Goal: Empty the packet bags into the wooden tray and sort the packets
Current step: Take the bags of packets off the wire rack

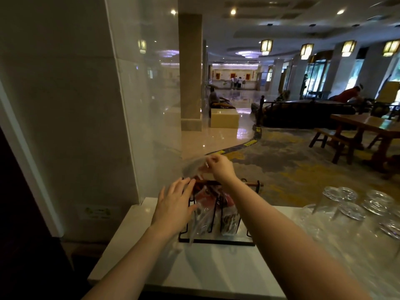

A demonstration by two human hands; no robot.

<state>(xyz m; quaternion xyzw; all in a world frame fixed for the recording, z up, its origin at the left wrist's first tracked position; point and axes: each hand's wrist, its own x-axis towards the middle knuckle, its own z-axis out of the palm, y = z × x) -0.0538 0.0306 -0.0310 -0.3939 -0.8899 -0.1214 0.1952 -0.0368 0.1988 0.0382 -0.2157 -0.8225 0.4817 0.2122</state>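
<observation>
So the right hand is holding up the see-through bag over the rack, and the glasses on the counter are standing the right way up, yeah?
Not quite. The right hand does hold the clear bag above the rack, but the head view shows the glasses upside down on the counter, bases up.

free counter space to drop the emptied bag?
Bare counter between the rack and the near edge, under both forearms. Also left of the rack. Crowded right: upturned glasses. Right hand holds the bag above.

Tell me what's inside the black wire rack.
The black wire rack holds red and brown packets and clear plastic; the left hand covers its left end.
</observation>
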